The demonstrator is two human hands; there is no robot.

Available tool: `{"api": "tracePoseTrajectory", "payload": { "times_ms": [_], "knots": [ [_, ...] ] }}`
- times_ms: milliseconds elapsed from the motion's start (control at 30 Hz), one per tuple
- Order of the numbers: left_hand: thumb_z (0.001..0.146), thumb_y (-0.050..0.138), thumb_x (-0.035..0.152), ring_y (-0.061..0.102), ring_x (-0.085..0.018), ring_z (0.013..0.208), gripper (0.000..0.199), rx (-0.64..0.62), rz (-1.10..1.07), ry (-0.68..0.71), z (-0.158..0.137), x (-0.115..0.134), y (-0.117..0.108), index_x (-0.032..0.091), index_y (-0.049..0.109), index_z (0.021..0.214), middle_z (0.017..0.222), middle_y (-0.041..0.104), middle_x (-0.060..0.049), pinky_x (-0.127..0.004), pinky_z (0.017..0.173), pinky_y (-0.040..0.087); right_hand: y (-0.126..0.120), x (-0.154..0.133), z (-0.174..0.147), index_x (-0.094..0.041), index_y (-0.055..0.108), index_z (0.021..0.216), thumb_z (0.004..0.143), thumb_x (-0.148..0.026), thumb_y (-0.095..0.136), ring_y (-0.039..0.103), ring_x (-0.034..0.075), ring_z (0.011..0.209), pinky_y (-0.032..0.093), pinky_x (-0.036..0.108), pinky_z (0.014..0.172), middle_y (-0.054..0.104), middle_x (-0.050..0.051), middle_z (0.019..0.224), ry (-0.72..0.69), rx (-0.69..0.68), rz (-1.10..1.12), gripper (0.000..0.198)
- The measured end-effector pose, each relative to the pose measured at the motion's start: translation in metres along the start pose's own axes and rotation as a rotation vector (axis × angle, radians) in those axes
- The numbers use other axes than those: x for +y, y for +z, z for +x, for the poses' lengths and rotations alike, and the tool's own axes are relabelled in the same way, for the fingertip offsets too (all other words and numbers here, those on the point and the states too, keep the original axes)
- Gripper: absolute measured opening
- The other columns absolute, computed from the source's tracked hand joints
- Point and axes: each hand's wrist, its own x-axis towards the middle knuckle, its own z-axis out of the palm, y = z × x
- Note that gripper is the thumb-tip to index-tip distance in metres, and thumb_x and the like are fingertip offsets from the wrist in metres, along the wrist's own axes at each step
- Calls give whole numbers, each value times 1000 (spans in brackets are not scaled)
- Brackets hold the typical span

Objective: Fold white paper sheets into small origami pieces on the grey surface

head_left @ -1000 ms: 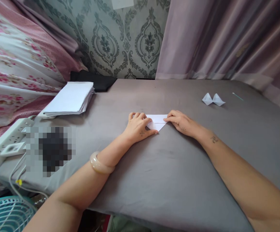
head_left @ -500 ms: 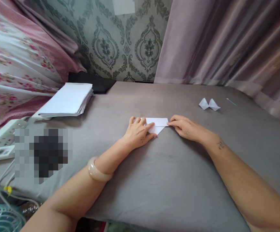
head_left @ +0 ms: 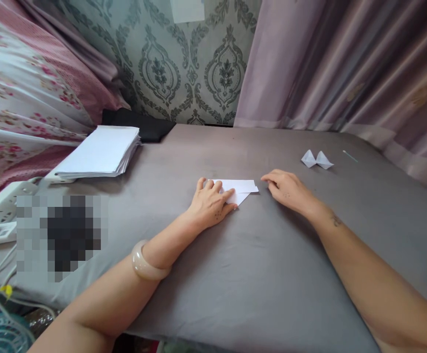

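Observation:
A folded white sheet of paper (head_left: 241,186) lies on the grey cloth, with a straight band along its far side and a slanted edge running toward me. My left hand (head_left: 211,198) rests on its left part with fingers spread, pressing it down; that end of the paper is hidden beneath the hand. Just beyond the paper's right end, my right hand (head_left: 285,189) hovers, apart from it. Its fingers are bent, with a small gap at the tips and nothing between them.
A white folded-paper piece with two points (head_left: 317,160) sits at the back right, beside a thin green stick (head_left: 350,156). At the back left are a stack of white paper (head_left: 99,149), a black item (head_left: 154,128) and a white power strip (head_left: 3,203). A blue fan (head_left: 2,333) stands lower left.
My right hand has let go of the paper's right end and moved a little to the right and away from me. My left hand stays pressed on the paper.

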Motion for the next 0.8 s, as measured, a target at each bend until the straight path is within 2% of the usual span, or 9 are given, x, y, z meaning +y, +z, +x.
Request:
{"api": "tracePoseTrajectory", "payload": {
  "times_ms": [67, 133, 200, 300, 367, 467, 633, 800],
  "knots": [
    [93, 35, 56, 54, -30, 102, 50, 9, 5, -1, 0, 1, 0, 27, 58, 128, 113, 59, -14, -52, 102, 25, 3, -5, 2, -19, 72, 97, 85, -13, 43, 64, 22, 88, 48, 35, 81, 70, 8, 98, 55, 64, 2, 32],
    [93, 36, 55, 54, -29, 101, 49, 25, 5, -7, 0, 2, 1, 26, 59, 126, 112, 59, -13, -51, 102, 25, 9, -11, 3, -20, 72, 96, 85, -14, 43, 65, 22, 86, 49, 35, 80, 70, 7, 95, 55, 105, 46, 31],
    [93, 39, 54, 55, -29, 101, 47, 44, 1, -18, 0, 4, 1, 25, 60, 123, 111, 60, -13, -51, 102, 26, 16, -20, 4, -19, 71, 95, 85, -11, 42, 65, 21, 91, 48, 34, 85, 70, 7, 98, -14, 138, 128, 32],
    [93, 41, 51, 57, -28, 100, 44, 56, 5, -25, -1, 7, 1, 22, 61, 121, 110, 61, -13, -49, 103, 27, 28, -39, 4, -19, 68, 107, 89, -12, 38, 61, 20, 103, 46, 34, 94, 67, 9, 110, -196, 82, 228, 35],
    [94, 40, 48, 58, -28, 101, 44, 49, 16, -22, -2, 10, 1, 20, 60, 122, 111, 62, -13, -49, 105, 26, 34, -52, 2, -18, 63, 117, 93, -19, 38, 57, 22, 108, 45, 36, 96, 64, 11, 115, -236, 23, 173, 35],
    [95, 39, 43, 58, -29, 105, 46, 14, 25, -54, -4, 16, 1, 13, 57, 125, 112, 63, -16, -48, 106, 27, 36, -68, -2, -17, 60, 123, 96, -26, 37, 54, 25, 105, 46, 40, 92, 60, 13, 116, -203, -33, 14, 37],
    [95, 39, 46, 51, -38, 121, 61, -104, 73, -218, -10, 26, -3, -4, 52, 127, 132, 51, -32, -47, 102, 33, 36, -78, -5, -23, 55, 132, 96, -31, 38, 52, 26, 102, 46, 40, 88, 57, 13, 119, -174, -69, -127, 40],
    [94, 40, 48, 55, -37, 114, 61, -160, 117, -231, -14, 26, -13, -3, 56, 124, 129, 55, -30, -47, 98, 36, 36, -81, -5, -19, 57, 129, 97, -34, 37, 52, 26, 102, 45, 39, 87, 58, 13, 117, -139, -71, -157, 41]
  ]
}}
